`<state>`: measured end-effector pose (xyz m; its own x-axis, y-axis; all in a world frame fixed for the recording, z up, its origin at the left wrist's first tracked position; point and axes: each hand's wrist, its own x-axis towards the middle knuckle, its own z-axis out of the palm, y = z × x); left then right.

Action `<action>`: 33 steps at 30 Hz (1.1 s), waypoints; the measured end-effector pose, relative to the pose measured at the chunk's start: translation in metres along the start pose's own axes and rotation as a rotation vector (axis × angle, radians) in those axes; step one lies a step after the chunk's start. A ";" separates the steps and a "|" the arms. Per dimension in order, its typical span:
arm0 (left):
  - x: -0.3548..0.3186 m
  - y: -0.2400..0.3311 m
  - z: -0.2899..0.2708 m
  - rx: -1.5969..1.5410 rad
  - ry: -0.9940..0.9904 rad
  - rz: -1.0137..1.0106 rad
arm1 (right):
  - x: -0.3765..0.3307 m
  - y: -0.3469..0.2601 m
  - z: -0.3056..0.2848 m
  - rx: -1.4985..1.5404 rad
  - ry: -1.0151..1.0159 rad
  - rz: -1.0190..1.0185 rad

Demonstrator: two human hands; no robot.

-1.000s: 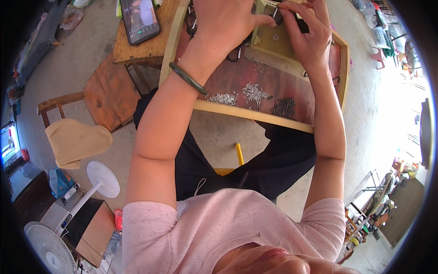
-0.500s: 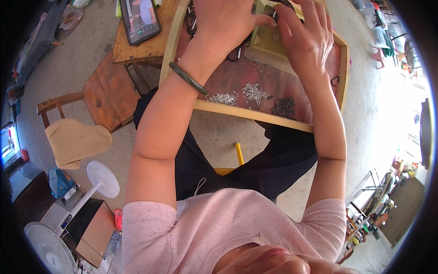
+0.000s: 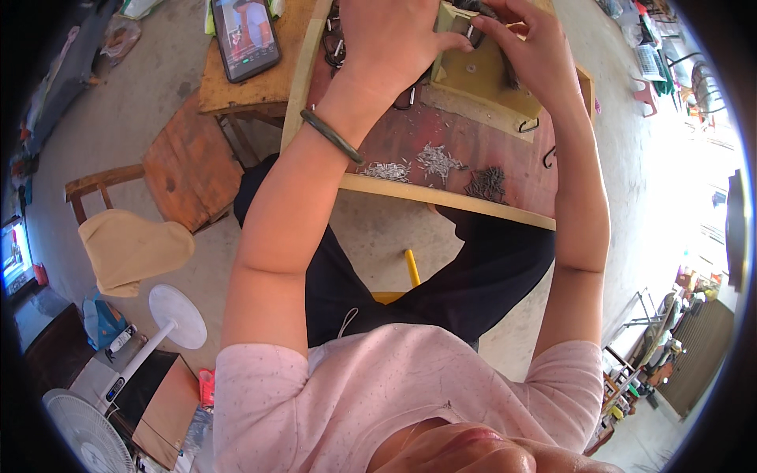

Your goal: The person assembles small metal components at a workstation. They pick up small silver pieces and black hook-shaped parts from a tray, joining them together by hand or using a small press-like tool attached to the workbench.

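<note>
The right hand (image 3: 538, 46) pinched a small black clip (image 3: 478, 36) at the yellowish box (image 3: 473, 77); the left hand's (image 3: 392, 33) grip, partly out of view, could not be told.

The box (image 3: 473, 83) is olive-yellow, the tray (image 3: 489, 150) mottled red (yellow-rimmed).

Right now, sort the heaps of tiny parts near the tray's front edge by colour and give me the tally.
Pale heaps: 2
Dark heap: 1
Total: 3
</note>
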<state>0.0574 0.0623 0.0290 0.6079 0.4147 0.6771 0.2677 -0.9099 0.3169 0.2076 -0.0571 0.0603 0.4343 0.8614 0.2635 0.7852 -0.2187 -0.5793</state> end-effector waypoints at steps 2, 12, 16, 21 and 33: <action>-0.001 -0.001 0.002 0.028 0.017 0.009 | -0.002 0.001 0.002 -0.057 0.022 -0.046; 0.006 0.002 -0.007 0.008 -0.008 0.007 | -0.011 -0.015 0.011 -0.010 0.072 0.047; 0.004 0.005 -0.009 0.014 -0.115 -0.049 | -0.013 -0.010 0.017 -0.073 0.133 -0.005; -0.001 0.007 -0.005 0.053 -0.086 -0.002 | -0.014 -0.008 0.015 0.011 0.156 0.093; -0.012 0.003 0.007 0.067 -0.007 -0.054 | -0.024 0.009 0.008 -0.264 0.128 0.017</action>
<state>0.0557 0.0544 0.0170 0.5962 0.4629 0.6560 0.3493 -0.8852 0.3072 0.2007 -0.0758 0.0428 0.4875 0.7952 0.3606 0.8576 -0.3587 -0.3684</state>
